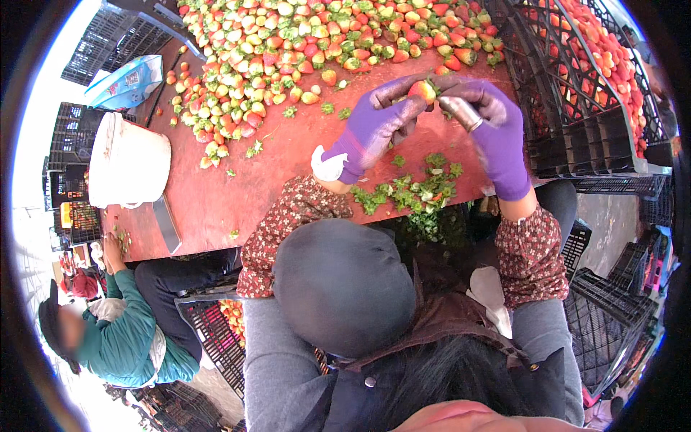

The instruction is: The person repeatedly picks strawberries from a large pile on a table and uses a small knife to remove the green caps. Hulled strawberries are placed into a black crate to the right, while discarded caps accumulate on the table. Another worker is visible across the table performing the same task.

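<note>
My left hand [378,121], in a stained purple glove, holds a red and pale strawberry [421,92] between thumb and fingers, above the red tabletop [286,156]. My right hand [494,127], gloved the same way, meets it from the other side. On its thumb is a metal sleeve [463,113], its tip against the berry's green leafy cap. The right fingertips are partly hidden behind the fruit. Below both hands, cut strawberry leaves [426,186] lie heaped at the table's near edge. A large pile of strawberries [302,48] spreads across the far side, caps still on many.
A black plastic crate [580,140] full of red strawberries stands at the right. To the left are a white bucket [129,162], a phone [167,224] and a blue bag [127,81]. A co-worker in a green jacket [129,324] sits at the lower left.
</note>
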A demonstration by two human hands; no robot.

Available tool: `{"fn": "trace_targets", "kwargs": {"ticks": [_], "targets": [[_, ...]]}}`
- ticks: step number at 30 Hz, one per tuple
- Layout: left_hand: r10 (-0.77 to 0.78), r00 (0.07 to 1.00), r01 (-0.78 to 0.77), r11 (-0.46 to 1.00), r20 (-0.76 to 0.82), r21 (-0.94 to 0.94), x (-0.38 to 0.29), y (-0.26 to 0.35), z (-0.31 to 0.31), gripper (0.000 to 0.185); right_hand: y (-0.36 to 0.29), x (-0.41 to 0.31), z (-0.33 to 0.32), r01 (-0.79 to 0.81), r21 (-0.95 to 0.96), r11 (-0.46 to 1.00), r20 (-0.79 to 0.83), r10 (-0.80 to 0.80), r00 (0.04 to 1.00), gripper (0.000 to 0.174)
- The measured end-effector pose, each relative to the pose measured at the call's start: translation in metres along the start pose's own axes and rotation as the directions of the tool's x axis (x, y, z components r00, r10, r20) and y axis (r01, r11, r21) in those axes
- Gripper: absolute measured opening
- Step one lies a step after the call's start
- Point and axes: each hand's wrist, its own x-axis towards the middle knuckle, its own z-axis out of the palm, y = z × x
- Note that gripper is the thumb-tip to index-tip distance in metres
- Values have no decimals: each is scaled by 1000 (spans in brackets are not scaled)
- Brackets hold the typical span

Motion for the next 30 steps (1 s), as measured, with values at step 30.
{"fn": "trace_targets", "kwargs": {"ticks": [30], "targets": [[53,981,57,845,-189,531,69,71,27,26,37,68,-41,403,-460,791,15,-446,895,14]]}}
